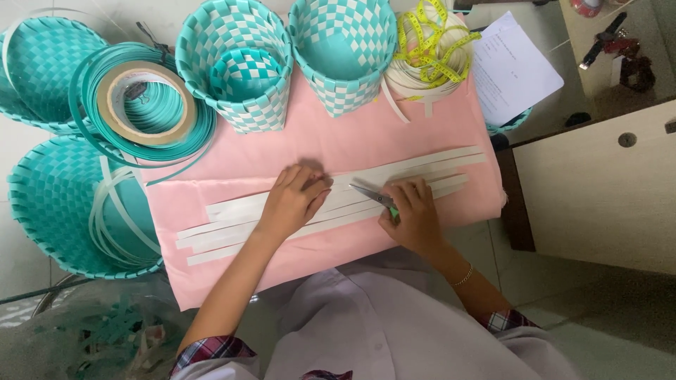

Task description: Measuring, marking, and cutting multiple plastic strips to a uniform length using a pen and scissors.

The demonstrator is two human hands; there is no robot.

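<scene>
Two hands: left hand [294, 199] flat on strips [436, 163], right hand [413, 214] around scissors [373, 197]

We have one head-mounted view, looking steeply down from close above the pink-covered worktop [394, 137]; the far edge lies at top.

Left hand [294, 199] lies flat, fingers spread forward; right hand [412, 214] is curled in a closed grip.
</scene>
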